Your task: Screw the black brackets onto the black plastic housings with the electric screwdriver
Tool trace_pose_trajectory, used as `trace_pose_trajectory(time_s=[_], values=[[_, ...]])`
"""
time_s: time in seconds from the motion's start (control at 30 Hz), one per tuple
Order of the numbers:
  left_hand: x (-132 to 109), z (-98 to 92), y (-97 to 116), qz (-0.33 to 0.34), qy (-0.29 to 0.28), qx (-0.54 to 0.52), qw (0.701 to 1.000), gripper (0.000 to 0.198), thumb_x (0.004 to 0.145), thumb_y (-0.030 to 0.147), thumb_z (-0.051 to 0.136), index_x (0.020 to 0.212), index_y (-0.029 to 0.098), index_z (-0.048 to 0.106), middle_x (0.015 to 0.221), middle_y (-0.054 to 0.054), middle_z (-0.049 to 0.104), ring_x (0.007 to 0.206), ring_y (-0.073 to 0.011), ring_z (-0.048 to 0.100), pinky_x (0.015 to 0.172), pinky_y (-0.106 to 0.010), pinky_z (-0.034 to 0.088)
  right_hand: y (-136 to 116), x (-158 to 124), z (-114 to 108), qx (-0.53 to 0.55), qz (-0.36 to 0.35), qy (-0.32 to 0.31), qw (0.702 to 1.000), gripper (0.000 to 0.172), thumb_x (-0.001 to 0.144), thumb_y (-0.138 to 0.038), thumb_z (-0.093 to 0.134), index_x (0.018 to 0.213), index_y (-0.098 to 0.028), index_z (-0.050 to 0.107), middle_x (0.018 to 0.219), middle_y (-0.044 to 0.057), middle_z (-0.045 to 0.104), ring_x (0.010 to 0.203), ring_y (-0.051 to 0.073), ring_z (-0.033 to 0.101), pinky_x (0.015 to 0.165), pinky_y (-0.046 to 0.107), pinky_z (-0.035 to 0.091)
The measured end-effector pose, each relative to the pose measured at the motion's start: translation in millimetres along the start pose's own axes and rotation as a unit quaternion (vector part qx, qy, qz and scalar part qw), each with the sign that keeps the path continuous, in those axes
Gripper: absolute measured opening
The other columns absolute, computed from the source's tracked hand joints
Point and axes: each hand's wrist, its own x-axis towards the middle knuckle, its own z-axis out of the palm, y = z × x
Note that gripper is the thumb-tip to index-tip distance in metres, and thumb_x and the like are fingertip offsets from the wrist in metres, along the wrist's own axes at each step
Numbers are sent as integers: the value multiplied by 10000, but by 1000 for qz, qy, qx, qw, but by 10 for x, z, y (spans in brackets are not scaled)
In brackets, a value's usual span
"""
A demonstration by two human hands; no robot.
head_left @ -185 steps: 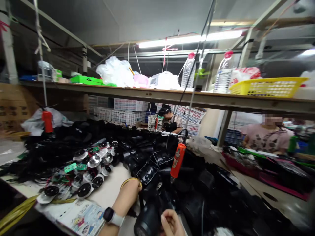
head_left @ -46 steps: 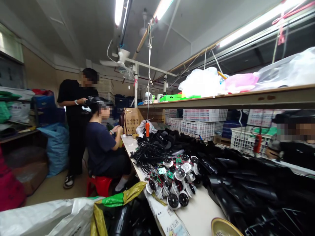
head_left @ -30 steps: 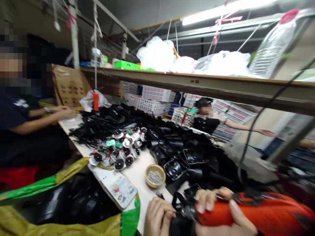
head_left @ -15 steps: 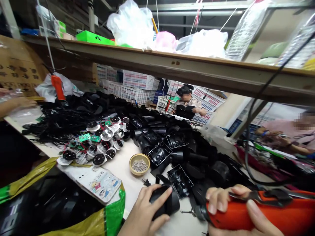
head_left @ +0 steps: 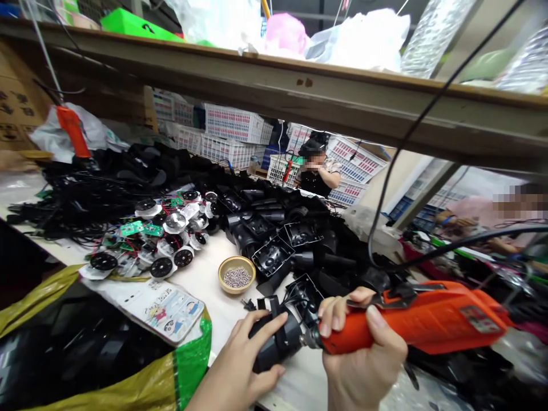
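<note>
My left hand (head_left: 252, 354) is wrapped over a black plastic housing (head_left: 278, 342) that rests on the white tabletop (head_left: 197, 254). In my right hand (head_left: 359, 342) is an orange electric screwdriver (head_left: 419, 322), held nearly level with its nose toward the left. The screwdriver's tip meets the right end of the housing; the exact contact point is too small to make out. A black plug (head_left: 248, 304) lies just beyond my left fingers. Behind it stands a yellowish bowl (head_left: 222, 283) of small silver screws (head_left: 237, 277).
Black plastic shells (head_left: 272, 254) are heaped behind my hands. Motor assemblies (head_left: 160, 240) with green boards lie to the left, near a cartoon-printed case (head_left: 171, 311). A sack (head_left: 192, 354) of black parts is at front left. A black cable (head_left: 396, 165) hangs at right. Co-workers (head_left: 319, 171) sit beyond.
My right hand has brought the screwdriver left and up, from apart to touching the housing's end. My left hand still holds the housing. The camera view has tilted down.
</note>
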Motion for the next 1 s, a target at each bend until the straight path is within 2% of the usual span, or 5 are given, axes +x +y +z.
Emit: trace_pose_trajectory(time_s=[0.3,0.53,0.83,1.0], values=[[8,1,16,-7,7,-7,1000,819,777,163,689,1497,460,435,1503,-39,436,1421,-282,431,1243,-499,357,86,-23,-5,-6,-1,-16,1000,159,781,-353,650,789,-195,642,460,-38,512,351,129,490,461,246,458],[10,-15,14,4,23,-6,1000,814,773,181,691,1476,505,440,1517,-4,464,1387,-297,470,1217,-555,385,108,-66,139,-22,-20,-10,1000,147,770,-318,674,745,-191,604,450,-48,496,332,124,461,369,212,391],[21,-86,102,-5,14,-9,1000,739,804,215,693,1464,470,481,1512,-2,509,1368,-305,477,1198,-563,394,149,-88,154,-24,15,-75,997,208,791,-342,710,733,-193,577,455,-49,492,339,114,447,359,196,372],[34,-100,79,15,29,-9,999,680,850,276,696,1478,427,483,1509,-39,517,1362,-321,489,1192,-569,391,146,-126,105,11,-15,-89,996,174,796,-331,688,738,-198,592,472,-46,506,354,113,460,375,201,392]])
